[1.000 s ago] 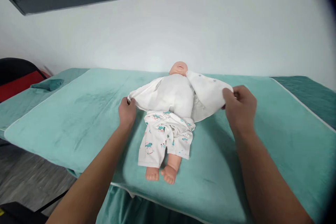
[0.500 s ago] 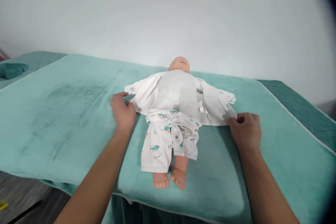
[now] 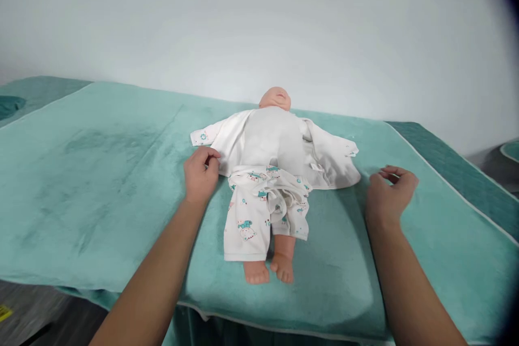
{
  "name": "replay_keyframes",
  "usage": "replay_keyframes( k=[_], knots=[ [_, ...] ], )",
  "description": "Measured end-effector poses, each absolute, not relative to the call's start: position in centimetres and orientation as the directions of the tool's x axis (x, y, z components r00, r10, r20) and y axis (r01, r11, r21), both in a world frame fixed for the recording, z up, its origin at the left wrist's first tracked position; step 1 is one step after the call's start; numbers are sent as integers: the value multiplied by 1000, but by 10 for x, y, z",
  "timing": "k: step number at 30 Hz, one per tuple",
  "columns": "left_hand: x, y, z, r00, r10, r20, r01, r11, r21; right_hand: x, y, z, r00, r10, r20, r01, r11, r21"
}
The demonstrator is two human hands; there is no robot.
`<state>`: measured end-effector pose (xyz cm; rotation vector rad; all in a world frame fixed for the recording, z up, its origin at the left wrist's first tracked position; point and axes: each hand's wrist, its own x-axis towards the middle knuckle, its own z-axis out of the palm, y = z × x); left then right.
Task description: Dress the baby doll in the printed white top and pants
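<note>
A baby doll [image 3: 275, 98] lies on its back, its head toward the wall and its bare feet toward me. Its white baby shirt [image 3: 330, 165] is spread open at the front, sleeves stretched out to both sides, over a plain white torso. Printed baby trousers [image 3: 245, 227] cover the legs and are bunched at the waist and on one leg. At the shirt's left edge, my left hand [image 3: 200, 175] pinches the cloth between thumb and finger. My right hand [image 3: 389, 197] hovers just right of the shirt's right corner, fingers curled together, touching no cloth.
A green padded cover [image 3: 109, 184] with pale piping lies under the doll. Behind it rises a white wall [image 3: 182, 27]. Darker green cloth [image 3: 450, 162] shows at the right, and grey floor [image 3: 36, 303] at the lower left.
My right hand has let go of the shirt's right corner and moved off to the right. My left hand has shifted right along the shirt's left edge, which is folded inward.
</note>
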<state>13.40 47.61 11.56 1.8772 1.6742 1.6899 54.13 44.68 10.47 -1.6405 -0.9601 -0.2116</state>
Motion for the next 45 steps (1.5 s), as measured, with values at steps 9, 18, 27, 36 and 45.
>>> replay_keyframes(
  k=[9,18,27,36,45],
  knots=[
    [132,481,111,-344,809,477,574,-221,789,461,517,154,-61,740,670,867,371,-331],
    [132,481,115,-347,836,425,560,-179,809,467,576,138,30,926,377,942,100,-320],
    [134,481,118,-289,884,367,522,-175,835,432,518,180,-193,787,585,677,539,-501],
    [138,479,124,-81,859,505,640,-344,687,451,477,207,-609,793,2,480,371,-795],
    [143,481,124,-33,944,327,523,-263,811,455,469,221,-684,721,-111,551,412,-726]
  ],
)
